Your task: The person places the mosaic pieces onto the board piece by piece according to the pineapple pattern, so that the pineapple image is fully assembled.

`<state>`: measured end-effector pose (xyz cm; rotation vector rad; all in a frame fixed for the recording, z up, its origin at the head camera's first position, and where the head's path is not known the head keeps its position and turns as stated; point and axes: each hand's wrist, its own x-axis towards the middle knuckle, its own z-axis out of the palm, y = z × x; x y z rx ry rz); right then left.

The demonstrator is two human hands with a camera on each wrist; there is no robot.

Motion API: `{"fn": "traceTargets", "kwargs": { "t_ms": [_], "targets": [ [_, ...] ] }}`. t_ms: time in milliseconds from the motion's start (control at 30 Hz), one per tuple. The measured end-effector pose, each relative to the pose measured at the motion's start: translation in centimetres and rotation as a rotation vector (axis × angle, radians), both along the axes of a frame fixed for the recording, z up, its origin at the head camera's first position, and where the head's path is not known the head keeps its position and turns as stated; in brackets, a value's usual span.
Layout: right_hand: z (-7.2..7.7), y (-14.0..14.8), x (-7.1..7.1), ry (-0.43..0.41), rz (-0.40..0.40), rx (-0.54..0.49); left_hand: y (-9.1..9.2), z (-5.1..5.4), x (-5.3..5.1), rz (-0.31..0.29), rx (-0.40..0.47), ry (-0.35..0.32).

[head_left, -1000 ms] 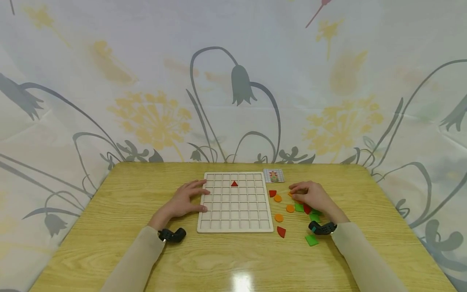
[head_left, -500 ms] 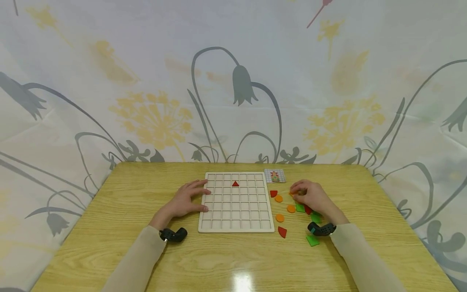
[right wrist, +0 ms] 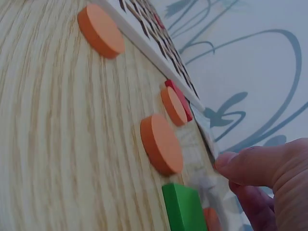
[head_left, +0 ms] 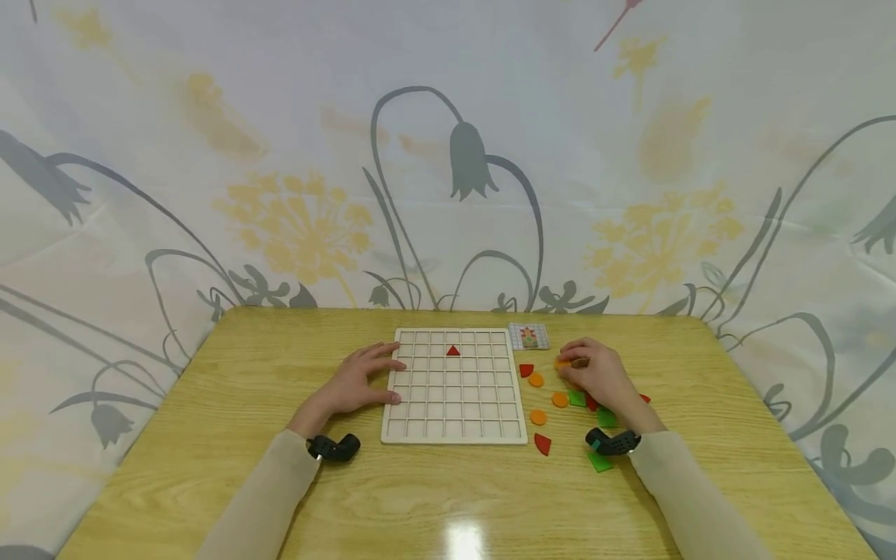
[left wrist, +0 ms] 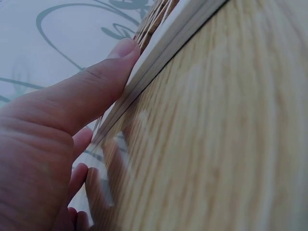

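A white gridded board (head_left: 434, 408) lies flat, with a red triangle (head_left: 453, 351) in one of its upper squares. My left hand (head_left: 355, 381) rests at the board's left edge, fingers spread. In the left wrist view the thumb (left wrist: 103, 77) touches the board's rim (left wrist: 144, 79). To the right of the board, my right hand (head_left: 595, 369) pinches an orange piece (head_left: 562, 363) between thumb and fingers, which partly cover it. Below that hand lie orange discs (head_left: 560, 399), green squares (head_left: 577, 398) and red pieces, some hidden by the hand and wrist.
A small picture card (head_left: 529, 336) with a flower pattern lies at the board's top right corner. A red quarter-circle (head_left: 542, 444) and a green piece (head_left: 600, 461) lie nearer the front. A patterned cloth (head_left: 315, 155) hangs behind the wooden table (head_left: 392, 498).
My right hand has shifted slightly away from me with the orange piece, which shows more now. A red piece has come into sight beside the wrist. My left hand stays in place.
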<state>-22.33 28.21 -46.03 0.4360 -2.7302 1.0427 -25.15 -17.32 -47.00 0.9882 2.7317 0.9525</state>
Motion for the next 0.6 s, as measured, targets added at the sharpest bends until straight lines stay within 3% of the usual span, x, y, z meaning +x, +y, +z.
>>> {"fn": "traceTargets", "kwargs": {
  "t_ms": [200,600],
  "targets": [
    [0.2,-1.7,-0.3,0.026,0.021,-0.084,0.1,0.2,-0.1,0.002,-0.004,0.005],
    [0.1,-7.3,-1.3,-0.029,0.077,-0.237,0.0,0.2,0.0,0.006,-0.011,0.004]
  ]
}}
